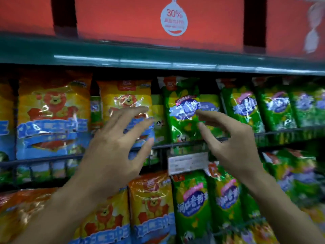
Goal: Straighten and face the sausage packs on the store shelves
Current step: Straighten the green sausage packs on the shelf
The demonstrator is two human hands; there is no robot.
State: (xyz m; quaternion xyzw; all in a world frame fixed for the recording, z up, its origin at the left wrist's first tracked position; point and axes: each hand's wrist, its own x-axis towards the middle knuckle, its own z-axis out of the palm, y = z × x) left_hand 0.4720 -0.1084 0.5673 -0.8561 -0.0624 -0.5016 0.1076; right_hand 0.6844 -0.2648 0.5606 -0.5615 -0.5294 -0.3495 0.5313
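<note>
Sausage packs stand in rows on two shelves. An orange pack with a bear picture (125, 95) stands at the middle of the upper row, and a green pack (182, 110) leans slightly beside it on the right. My left hand (116, 145) hovers with fingers spread in front of the orange pack, holding nothing. My right hand (230, 138) is raised in front of the green pack's right side, fingers and thumb loosely bent toward it; the blur hides whether the fingertips touch. Between the two packs a narrow gap shows another pack set further back.
A wire rail (44, 159) fronts the upper row, with a white price tag (188, 162) clipped at the middle. More orange packs (52, 117) fill the left, green packs (274, 106) the right. Red boxes (123, 20) sit on the dark green shelf (158, 55) above.
</note>
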